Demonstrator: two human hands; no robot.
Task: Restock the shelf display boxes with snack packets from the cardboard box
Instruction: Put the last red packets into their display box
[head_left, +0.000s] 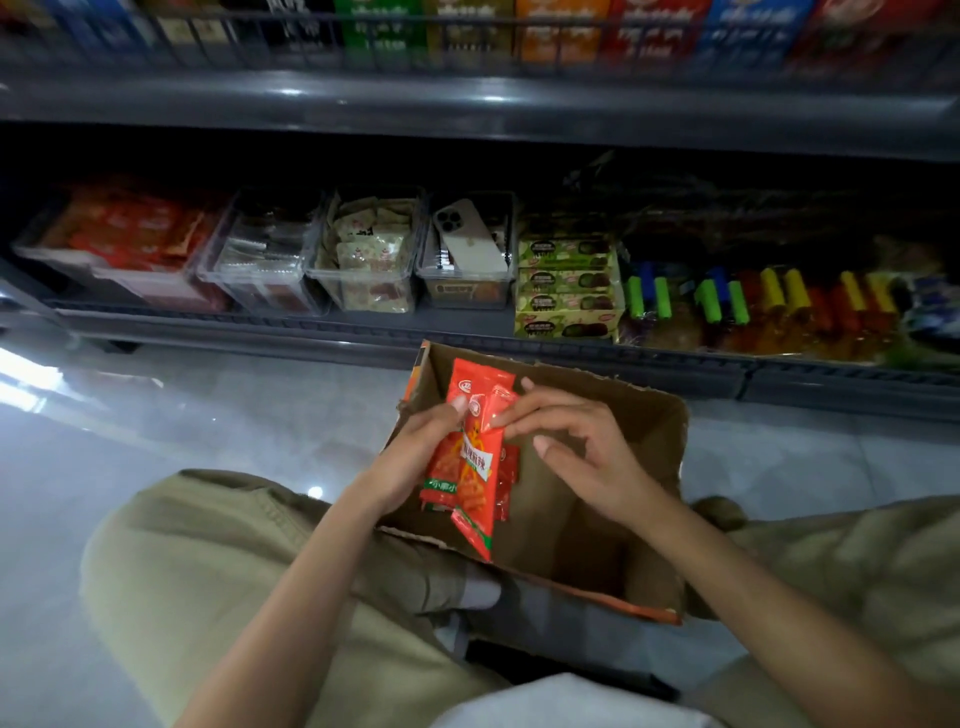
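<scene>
head view, handling first: left hand (410, 457) has its fingers wrapped round a fan of red snack packets (470, 467), held over the near-left corner of the cardboard box (634, 415). right hand (582, 452) pinches the top edge of the front packet between thumb and forefinger, other fingers spread loose. packets look light, thin and floppy, with glossy film, so likely slippery in a stack. best held across the flat middle with several at once, or by the sealed top edge for a single one. contents probably crush if squeezed.

containers on the far low shelf, left to right:
- display box 1 (156, 293): red packets, fairly full, looks like the match
- display box 2 (270, 293): clear, contents dim, can't tell
- display box 3 (358, 304): cream packets
- display box 4 (467, 297): a phone (467, 234) lies in it over some packets
- stacked green cartons (566, 283), then bagged goods with coloured clips (753, 306)

cardboard box inside shows mostly bare card beyond the held packets.
</scene>
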